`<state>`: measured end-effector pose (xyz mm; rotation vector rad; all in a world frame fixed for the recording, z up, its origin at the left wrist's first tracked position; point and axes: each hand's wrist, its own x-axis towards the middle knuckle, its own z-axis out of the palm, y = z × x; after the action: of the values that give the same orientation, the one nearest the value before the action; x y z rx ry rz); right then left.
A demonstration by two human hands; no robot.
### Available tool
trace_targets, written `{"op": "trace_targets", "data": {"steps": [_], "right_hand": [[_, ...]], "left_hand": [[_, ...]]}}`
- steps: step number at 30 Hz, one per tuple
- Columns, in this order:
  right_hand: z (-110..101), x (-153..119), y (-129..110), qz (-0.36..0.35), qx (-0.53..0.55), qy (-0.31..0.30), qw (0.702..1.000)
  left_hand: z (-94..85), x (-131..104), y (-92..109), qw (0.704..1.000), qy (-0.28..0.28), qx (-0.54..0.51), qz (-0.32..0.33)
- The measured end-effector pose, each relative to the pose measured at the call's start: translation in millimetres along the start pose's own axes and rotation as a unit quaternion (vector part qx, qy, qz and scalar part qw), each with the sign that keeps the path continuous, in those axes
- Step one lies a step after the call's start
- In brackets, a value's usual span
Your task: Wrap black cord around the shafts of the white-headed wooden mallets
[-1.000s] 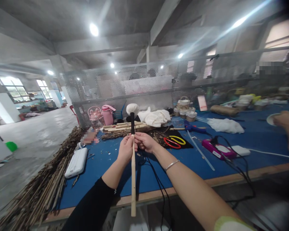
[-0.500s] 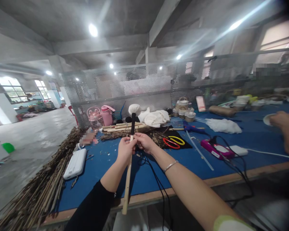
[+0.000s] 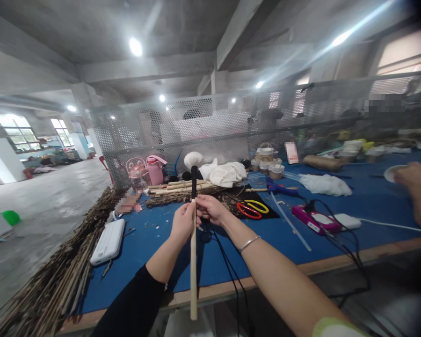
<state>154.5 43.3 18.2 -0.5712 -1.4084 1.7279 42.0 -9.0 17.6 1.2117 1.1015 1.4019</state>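
Observation:
Upright before me is a wooden stick topped by a rounded white cloth head. Black cord wrapping covers its neck just below the head. My left hand is closed around the stick under the wrapping. At the lower end of the wrapping, my right hand pinches what appears to be the black cord; the fingertips partly hide it. Loose black cord trails from beneath my hands over the table's front edge.
The blue table holds red-and-yellow-handled scissors, a blue glue gun, a magenta device and a white power bank. Dry twigs lie along the left. Another person's hand is at the far right.
The stick has turned in my hands: its lower end swung right, so it now stands nearly vertical. The white head shifted slightly left. Both hands keep their hold.

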Motion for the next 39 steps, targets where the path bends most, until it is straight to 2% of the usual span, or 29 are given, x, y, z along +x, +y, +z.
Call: {"op": "trace_targets", "data": {"steps": [2,3,6,8,12,19,25,29,33,36,39], "right_hand": [[-0.2,0.8,1.5,-0.005,-0.019,-0.001,1.000],[-0.1,1.2,2.2,-0.006,-0.029,0.005,1.000],[0.8,2.5,3.4,-0.012,-0.055,0.046,0.997],[1.1,3.0,3.5,-0.015,-0.072,0.066,0.995],[0.2,3.2,3.9,-0.003,-0.088,0.075,0.993],[-1.0,3.3,5.5,0.009,-0.057,0.050,0.997],[-5.6,3.4,5.5,0.031,-0.042,0.013,0.999],[-7.1,4.3,7.3,0.014,-0.094,0.052,0.994],[-6.6,5.8,9.0,0.017,-0.118,0.071,0.990],[-6.4,6.5,9.4,0.014,-0.125,0.061,0.990],[-6.5,6.2,9.1,0.022,-0.097,0.057,0.993]], "left_hand": [[-0.4,-1.7,-1.5,1.000,-0.016,0.022,-0.010],[-0.7,-2.4,-2.0,0.999,-0.005,0.036,-0.012],[-1.6,-3.4,-2.3,0.993,0.070,0.090,0.022],[-2.5,-3.0,-2.2,0.987,0.094,0.119,0.055],[-5.0,-0.1,-3.8,0.986,0.093,0.129,0.059],[-4.3,4.0,-7.1,0.989,0.105,0.093,0.039],[1.0,5.5,-12.5,0.997,0.061,0.042,0.015],[-3.8,5.9,-13.5,0.990,0.056,0.126,0.030],[-8.0,3.2,-9.2,0.962,0.128,0.222,0.089],[-7.7,1.4,-7.6,0.959,0.132,0.232,0.096],[-5.2,1.2,-8.2,0.973,0.114,0.193,0.063]]}}
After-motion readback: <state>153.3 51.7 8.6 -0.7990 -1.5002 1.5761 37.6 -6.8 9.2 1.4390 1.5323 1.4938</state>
